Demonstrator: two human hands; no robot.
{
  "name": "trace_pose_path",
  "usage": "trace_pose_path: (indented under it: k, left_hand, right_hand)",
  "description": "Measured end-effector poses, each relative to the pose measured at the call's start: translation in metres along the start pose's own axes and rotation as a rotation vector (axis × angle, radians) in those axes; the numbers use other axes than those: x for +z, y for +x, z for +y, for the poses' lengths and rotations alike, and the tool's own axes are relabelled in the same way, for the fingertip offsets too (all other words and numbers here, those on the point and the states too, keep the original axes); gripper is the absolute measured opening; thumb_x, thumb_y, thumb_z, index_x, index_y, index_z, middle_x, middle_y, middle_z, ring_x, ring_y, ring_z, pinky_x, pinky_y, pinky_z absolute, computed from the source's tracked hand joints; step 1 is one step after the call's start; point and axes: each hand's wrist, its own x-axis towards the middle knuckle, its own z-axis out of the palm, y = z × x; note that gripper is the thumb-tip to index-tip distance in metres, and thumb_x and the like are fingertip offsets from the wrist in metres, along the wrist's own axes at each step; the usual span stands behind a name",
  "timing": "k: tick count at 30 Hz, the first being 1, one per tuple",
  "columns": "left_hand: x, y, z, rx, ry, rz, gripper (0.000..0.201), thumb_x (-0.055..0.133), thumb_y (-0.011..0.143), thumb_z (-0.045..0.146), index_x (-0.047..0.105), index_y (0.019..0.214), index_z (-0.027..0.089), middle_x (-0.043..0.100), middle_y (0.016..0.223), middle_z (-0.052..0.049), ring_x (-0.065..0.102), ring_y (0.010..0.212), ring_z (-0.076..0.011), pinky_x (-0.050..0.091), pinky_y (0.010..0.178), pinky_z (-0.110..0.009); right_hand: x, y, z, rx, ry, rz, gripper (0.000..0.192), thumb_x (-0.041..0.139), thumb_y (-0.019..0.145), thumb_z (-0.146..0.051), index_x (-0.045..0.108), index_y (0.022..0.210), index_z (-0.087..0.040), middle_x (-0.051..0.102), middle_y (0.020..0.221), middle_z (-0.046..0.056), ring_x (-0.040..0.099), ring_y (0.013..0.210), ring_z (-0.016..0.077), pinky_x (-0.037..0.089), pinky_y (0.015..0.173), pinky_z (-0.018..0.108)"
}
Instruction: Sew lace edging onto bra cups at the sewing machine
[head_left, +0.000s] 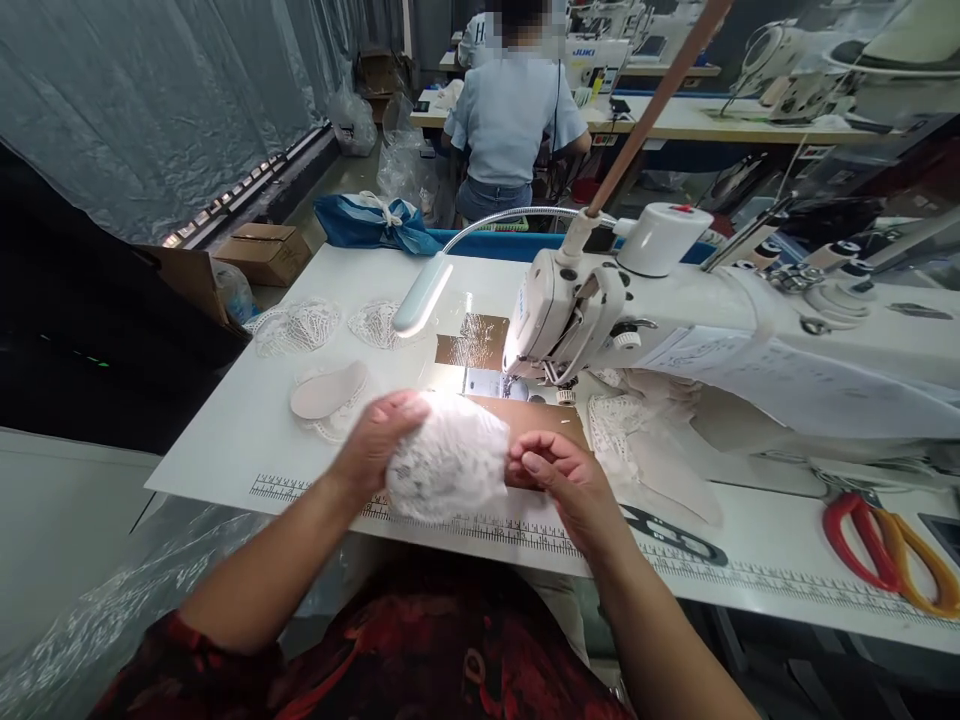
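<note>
A white lace fabric piece point(448, 458), rounded like a cup, is gripped along its left edge by my left hand point(379, 440), thumb on top. My right hand point(559, 480) is closed in a pinch right at the piece's right edge; whether the fingertips hold the edge or a thread cannot be made out. Just beyond the fabric stands a white sewing machine point(555, 310), its needle area brightly lit. To the left lie a beige cup-shaped piece point(330, 390) and lace pieces point(298, 328). More lace and beige pieces point(637, 440) rest right of the needle.
A lamp point(424, 292) on a bendable neck reaches over the table point(217, 430). Scissors point(889, 550) with red and orange handles and a black flat tool point(675, 535) lie at right near the printed ruler edge. A blue bag point(375, 222) sits behind; a person point(510, 120) sits farther back.
</note>
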Motion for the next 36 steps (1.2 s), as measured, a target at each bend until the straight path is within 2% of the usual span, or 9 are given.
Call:
trace_pose_path:
  k: [4,6,9,13,16,20,24,29,36]
  left_hand:
    - [-0.017,0.022,0.029,0.575,0.754,0.317,0.025,0.060,0.087,0.034,0.055,0.070,0.017,0.051,0.063,0.002,0.046,0.061,-0.0110,0.039,0.059,-0.024]
    - [-0.005,0.042,0.023,0.751,1.134,0.247,0.029,0.051,0.091,0.027,0.052,0.064,0.017,0.048,0.061,0.000,0.044,0.060,-0.0134,0.037,0.061,-0.028]
    - [0.031,0.070,-0.009,0.718,1.553,-0.049,0.023,0.045,0.088,0.013,0.056,0.068,0.017,0.054,0.066,-0.006,0.049,0.066,-0.0186,0.039,0.065,-0.032]
    - [0.066,0.077,-0.052,0.655,1.631,-0.206,0.023,0.044,0.082,0.004,0.061,0.071,0.013,0.058,0.067,-0.011,0.052,0.067,-0.0238,0.038,0.062,-0.036]
    - [0.072,0.064,-0.059,0.626,1.676,-0.248,0.026,0.039,0.087,0.008,0.065,0.081,0.009,0.061,0.076,-0.016,0.054,0.073,-0.0284,0.039,0.060,-0.039]
    - [0.063,0.055,-0.037,0.596,1.640,-0.361,0.031,0.038,0.094,0.020,0.065,0.083,0.009,0.061,0.077,-0.014,0.056,0.076,-0.0260,0.045,0.067,-0.039]
    - [0.045,0.065,-0.019,0.579,1.321,-0.481,0.035,0.036,0.098,0.028,0.067,0.090,0.014,0.065,0.090,-0.010,0.059,0.085,-0.0189,0.049,0.079,-0.032]
    - [0.033,0.079,-0.036,0.731,1.328,-0.415,0.034,0.039,0.099,0.028,0.066,0.111,0.012,0.065,0.119,-0.013,0.059,0.089,-0.0216,0.049,0.082,-0.038]
    - [0.030,0.099,-0.044,0.855,1.388,-0.416,0.034,0.042,0.098,0.029,0.066,0.114,0.011,0.065,0.122,-0.012,0.060,0.087,-0.0227,0.051,0.077,-0.038]
  right_hand:
    - [-0.026,0.001,-0.007,-0.096,-0.234,0.058,0.027,0.067,0.078,-0.043,0.066,0.090,-0.019,0.066,0.084,0.003,0.060,0.074,0.0143,0.049,0.069,0.028]
    - [-0.033,0.006,-0.013,-0.152,-0.418,0.032,0.024,0.062,0.082,-0.041,0.067,0.092,-0.020,0.065,0.082,0.003,0.059,0.073,0.0149,0.048,0.066,0.028]
    - [-0.034,0.020,-0.022,-0.232,-0.673,-0.031,0.021,0.054,0.087,-0.035,0.068,0.097,-0.022,0.069,0.090,0.003,0.061,0.079,0.0171,0.048,0.068,0.030]
    - [-0.026,0.041,-0.026,-0.252,-0.975,-0.088,0.027,0.045,0.089,-0.024,0.068,0.102,-0.024,0.072,0.098,0.003,0.063,0.090,0.0200,0.046,0.076,0.032]
    - [-0.017,0.049,-0.021,-0.258,-1.159,-0.107,0.033,0.039,0.091,-0.019,0.067,0.109,-0.022,0.070,0.103,0.006,0.061,0.093,0.0202,0.044,0.076,0.030]
    - [-0.008,0.050,-0.010,-0.286,-1.436,-0.147,0.033,0.038,0.091,-0.014,0.066,0.106,-0.022,0.065,0.099,0.006,0.059,0.086,0.0189,0.041,0.068,0.028]
    - [-0.005,0.047,-0.004,-0.292,-1.638,-0.142,0.033,0.039,0.092,-0.015,0.065,0.111,-0.021,0.063,0.098,0.008,0.056,0.086,0.0207,0.039,0.067,0.030]
    - [-0.003,0.047,-0.002,-0.280,-1.733,-0.120,0.041,0.035,0.093,-0.012,0.061,0.123,-0.021,0.065,0.101,0.011,0.055,0.088,0.0226,0.039,0.070,0.032]
    - [0.000,0.055,-0.003,-0.252,-1.738,-0.053,0.043,0.036,0.093,-0.013,0.059,0.129,-0.022,0.066,0.107,0.012,0.058,0.088,0.0234,0.040,0.067,0.032]
